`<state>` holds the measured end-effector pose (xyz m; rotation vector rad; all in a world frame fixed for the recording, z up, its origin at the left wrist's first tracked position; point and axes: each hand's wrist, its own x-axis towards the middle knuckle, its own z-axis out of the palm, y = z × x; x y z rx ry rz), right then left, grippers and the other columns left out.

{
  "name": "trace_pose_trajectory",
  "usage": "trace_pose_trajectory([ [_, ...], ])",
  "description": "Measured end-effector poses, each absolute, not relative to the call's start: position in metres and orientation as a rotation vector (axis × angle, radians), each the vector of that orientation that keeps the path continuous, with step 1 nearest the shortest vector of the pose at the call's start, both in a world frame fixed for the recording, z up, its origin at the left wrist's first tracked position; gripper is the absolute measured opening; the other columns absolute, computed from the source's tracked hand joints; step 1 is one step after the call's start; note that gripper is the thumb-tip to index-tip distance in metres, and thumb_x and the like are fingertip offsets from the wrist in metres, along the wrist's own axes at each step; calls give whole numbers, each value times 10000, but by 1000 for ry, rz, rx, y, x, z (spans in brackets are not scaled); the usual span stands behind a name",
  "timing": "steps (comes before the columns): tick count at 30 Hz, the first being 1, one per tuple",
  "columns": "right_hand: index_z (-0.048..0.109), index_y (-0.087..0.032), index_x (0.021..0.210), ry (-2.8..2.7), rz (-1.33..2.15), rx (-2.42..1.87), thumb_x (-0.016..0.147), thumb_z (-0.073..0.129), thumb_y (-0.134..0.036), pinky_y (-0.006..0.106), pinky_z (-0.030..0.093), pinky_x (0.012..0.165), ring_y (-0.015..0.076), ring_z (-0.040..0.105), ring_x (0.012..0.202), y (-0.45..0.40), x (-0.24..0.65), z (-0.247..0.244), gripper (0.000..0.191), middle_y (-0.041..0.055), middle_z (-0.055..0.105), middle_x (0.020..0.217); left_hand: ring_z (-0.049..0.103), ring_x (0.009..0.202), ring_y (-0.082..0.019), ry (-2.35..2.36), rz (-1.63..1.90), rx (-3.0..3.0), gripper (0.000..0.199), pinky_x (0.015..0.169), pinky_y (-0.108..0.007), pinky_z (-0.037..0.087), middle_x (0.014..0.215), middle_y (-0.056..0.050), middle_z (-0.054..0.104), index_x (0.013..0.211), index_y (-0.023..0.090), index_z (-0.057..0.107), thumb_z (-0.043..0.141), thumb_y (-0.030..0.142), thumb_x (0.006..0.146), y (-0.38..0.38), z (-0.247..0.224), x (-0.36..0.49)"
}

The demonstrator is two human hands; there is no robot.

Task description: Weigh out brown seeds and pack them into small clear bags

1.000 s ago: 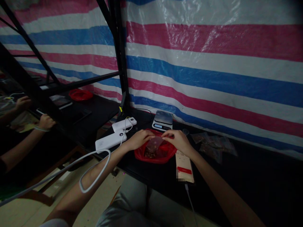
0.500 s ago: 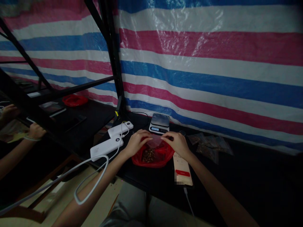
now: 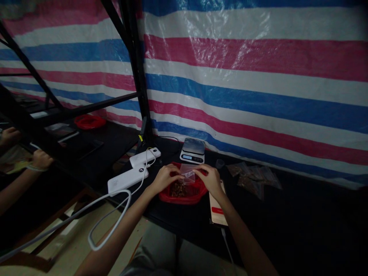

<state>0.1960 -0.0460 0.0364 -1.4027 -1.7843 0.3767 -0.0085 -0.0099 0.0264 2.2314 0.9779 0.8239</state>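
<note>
A small clear plastic bag (image 3: 187, 172) is held just above a red plastic container (image 3: 184, 198), with brown chunky pieces (image 3: 178, 189) heaped inside. The bag's longer axis appears to run roughly across the view, though its soft outline makes this hard to judge. It is pinched from opposite sides: the left hand (image 3: 164, 178) is closed on its left edge and the right hand (image 3: 211, 181) on its upper right corner. Neither hand is clearly nearer, as the bag lies between them, over the middle of the container.

A digital kitchen scale (image 3: 192, 150) is placed just beyond the hands, and a small clear cup (image 3: 220, 164) stands to its right. Further right, a pile of small filled plastic bags (image 3: 253, 178) lies on the black table (image 3: 287, 214). A card with a red label (image 3: 217, 207) is placed beside the right wrist. 2 white power banks (image 3: 128, 181) are set to the left, with a white cable (image 3: 109, 214) looping past the left forearm (image 3: 115, 222). Behind everything hangs a striped plastic tarpaulin (image 3: 230, 65).
</note>
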Motion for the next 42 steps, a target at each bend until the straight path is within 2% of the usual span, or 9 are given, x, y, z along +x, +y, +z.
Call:
trace_pose_trajectory([
  [5,652,-247,851,-1963,220,-1441,722,625,-360,302,391,732,194,579,849,-52,195,46,173,31,666,880,548,795,-161,1012,905,2196,219,741,-264,387,783,-36,645,758,174,656,560,370,776,-13,30,-13],
  [10,673,-259,751,-2078,147,-1516,751,605,-320,303,351,706,186,591,791,-54,197,58,91,12,685,811,537,775,-162,1032,914,2238,234,748,-274,383,763,-36,645,754,178,661,561,389,770,-18,37,-13],
  [14,667,-256,761,-2029,129,-1519,763,592,-302,299,339,694,185,594,790,-55,197,60,88,11,685,814,541,773,-159,1050,915,2270,239,734,-263,385,768,-28,643,757,182,657,573,405,755,-21,40,-15],
  [20,652,-260,848,-2099,138,-1517,708,634,-392,309,339,693,206,569,842,-58,195,54,192,31,672,890,553,812,-174,1043,781,2312,263,769,-272,387,795,-37,652,784,198,680,551,426,764,-20,38,-15],
  [25,676,-267,707,-2189,113,-1544,741,610,-359,315,313,685,186,577,784,-62,197,58,118,3,693,808,547,853,-188,1015,798,2299,223,833,-292,373,813,-35,656,818,215,681,544,386,779,-19,39,-14],
  [28,681,-260,699,-2181,76,-1548,758,585,-309,310,312,693,180,587,777,-62,201,67,123,-2,695,785,544,847,-188,967,750,2355,201,842,-295,367,833,-40,649,826,205,670,495,304,816,-18,46,-12],
  [31,680,-254,698,-2135,120,-1589,749,556,-256,285,334,667,156,591,672,-59,205,76,134,-12,689,721,533,870,-193,960,698,2468,209,825,-292,371,892,-49,637,898,193,646,455,216,816,-14,55,-7],
  [35,661,-237,658,-2085,175,-1688,706,545,-250,246,314,526,126,546,519,-58,205,83,127,-21,645,594,530,859,-205,1014,642,2588,219,775,-289,381,873,-63,618,906,178,632,456,161,776,-10,66,5],
  [42,676,-275,748,-2109,39,-1796,714,539,-220,245,308,533,152,569,657,-62,217,93,151,-20,653,691,555,765,-183,984,622,2639,192,691,-251,379,820,-45,617,895,182,636,498,211,764,-12,72,26],
])
